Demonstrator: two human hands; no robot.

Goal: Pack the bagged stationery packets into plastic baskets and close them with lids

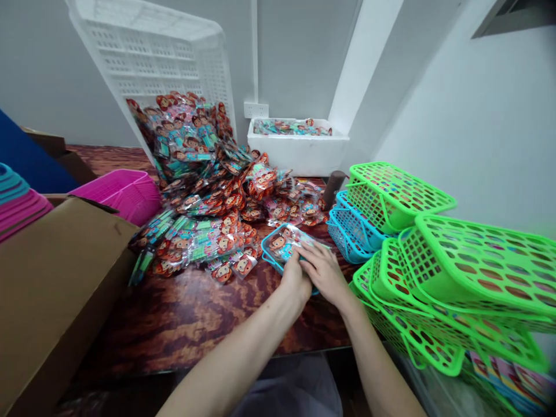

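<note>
A small blue plastic basket (268,262) rests on the table in front of me, its handle folded down at the near left side. Clear packets (282,243) printed with a cartoon girl fill it up to the rim. My left hand (297,277) is at the near side of the basket, its fingers curled; the right hand partly covers them, and what they hold is hidden. Across the packets at the basket's right side lies my right hand (324,267), fingers stretched out and touching the top.
A heap of similar packets (217,231) spills from a tipped white crate (160,63). Behind stands a white foam box (299,152) of packets. Stacked green baskets (486,255) and blue baskets (354,231) are at right. Left are a cardboard box (65,284) and pink baskets (125,194).
</note>
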